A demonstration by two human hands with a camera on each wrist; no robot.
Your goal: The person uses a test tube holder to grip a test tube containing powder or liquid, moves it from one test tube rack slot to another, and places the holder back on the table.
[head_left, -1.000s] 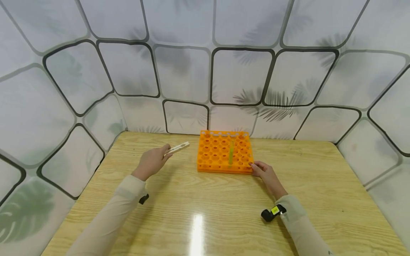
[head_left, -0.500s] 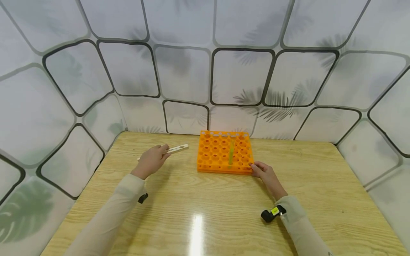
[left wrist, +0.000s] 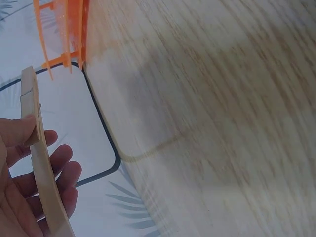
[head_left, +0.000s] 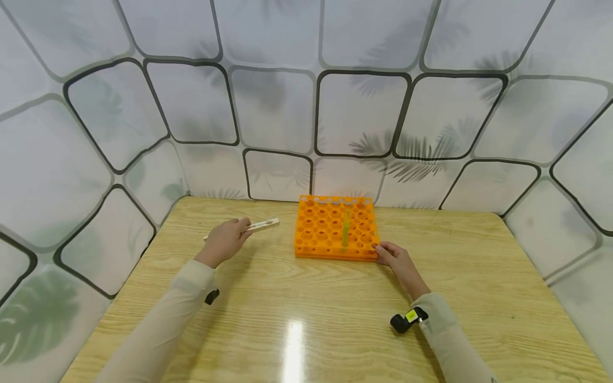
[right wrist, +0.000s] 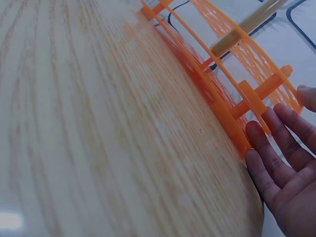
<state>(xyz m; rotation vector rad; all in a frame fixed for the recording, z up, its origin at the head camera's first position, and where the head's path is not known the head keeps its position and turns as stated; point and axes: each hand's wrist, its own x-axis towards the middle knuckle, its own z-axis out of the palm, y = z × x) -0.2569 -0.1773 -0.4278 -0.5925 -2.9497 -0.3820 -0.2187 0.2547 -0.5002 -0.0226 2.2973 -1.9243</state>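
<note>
My left hand (head_left: pixel 224 240) grips a wooden test tube holder (head_left: pixel 265 224) between thumb and fingers, left of the rack and above the table. In the left wrist view, the holder (left wrist: pixel 45 182) runs across the palm, its jaws with nothing between them. An orange test tube rack (head_left: pixel 316 250) stands at the table's back. One test tube with yellow liquid (head_left: pixel 346 229) stands upright in it; the right wrist view also shows this tube (right wrist: pixel 229 42). At the rack's front right corner, my right hand (head_left: pixel 399 264) holds the edge, thumb on the top plate and fingers against the side.
The rack's other visible holes hold no tubes. Behind the wooden table (head_left: pixel 335 308) rises a patterned cloth backdrop (head_left: pixel 278 111), close to the rack's rear side. Wrist cameras sit on both sleeves, the right one (head_left: pixel 407 319) near the tabletop.
My left hand has drawn slightly left, and the holder has swung flatter, its front end lower and its rear end now showing behind the hand. The rack and my right hand stay put.
</note>
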